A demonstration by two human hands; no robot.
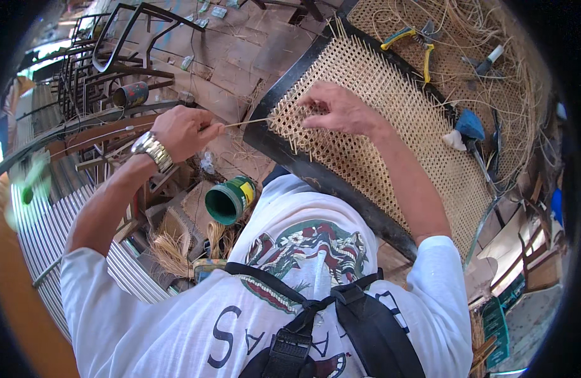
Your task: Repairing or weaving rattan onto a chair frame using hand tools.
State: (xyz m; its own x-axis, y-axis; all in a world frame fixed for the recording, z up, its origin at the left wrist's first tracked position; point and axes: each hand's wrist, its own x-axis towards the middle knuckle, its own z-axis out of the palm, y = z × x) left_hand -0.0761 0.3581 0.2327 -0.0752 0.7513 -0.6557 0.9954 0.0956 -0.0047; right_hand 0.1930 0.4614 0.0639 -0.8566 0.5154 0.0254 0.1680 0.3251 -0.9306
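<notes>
My left hand [192, 131], with a metal watch at the wrist, pinches the end of a thin cane strand [249, 121]. That strand runs taut to the left edge of a woven cane panel [366, 120], which lies tilted across my lap in a dark frame [271, 142]. Over the panel's left part hovers my right hand [341, 108]. Its thumb and forefinger are curved and apart, and I see nothing between them. Loose cane ends stick out along the panel's upper and left borders.
Yellow-handled pliers [407, 39], a blue-headed tool [470, 125] and loose cane strands [486, 31] lie at the right. A green can [230, 200] stands left of my lap, near cane bundles [172, 242]. Dark chair frames [107, 69] crowd the far left.
</notes>
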